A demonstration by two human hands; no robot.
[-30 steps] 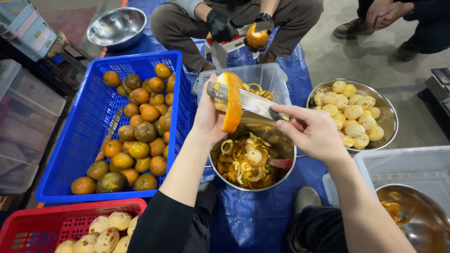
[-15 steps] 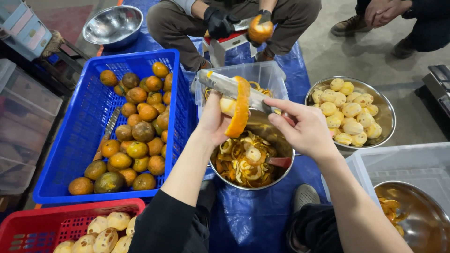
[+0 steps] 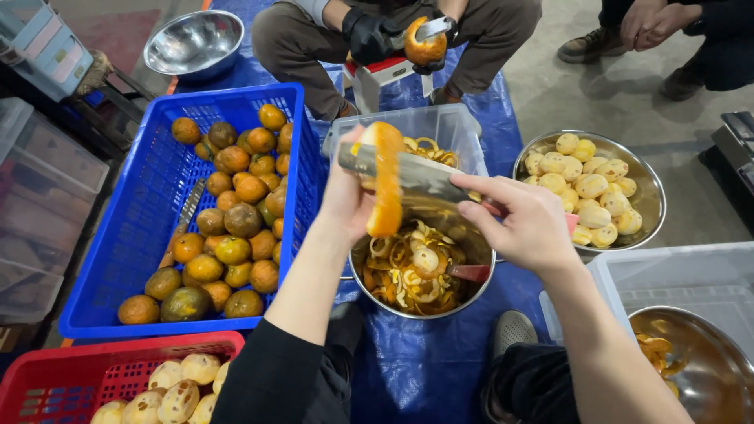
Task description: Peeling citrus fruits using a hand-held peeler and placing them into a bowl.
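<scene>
While a strip of peel (image 3: pixel 386 206) hangs over a steel bowl of peelings (image 3: pixel 418 271), an orange (image 3: pixel 375 153) is gripped in the closed fingers of the left hand (image 3: pixel 347 192) at the centre of the scene. A broad knife (image 3: pixel 408 173) is clasped by the right hand (image 3: pixel 525 222), its blade laid against the fruit. Unpeeled oranges are held in a blue crate (image 3: pixel 141 235) at left; peeled fruit is seen in a far-right bowl (image 3: pixel 644 184). Another person's gloved hand (image 3: pixel 369 35) is seen beyond.
</scene>
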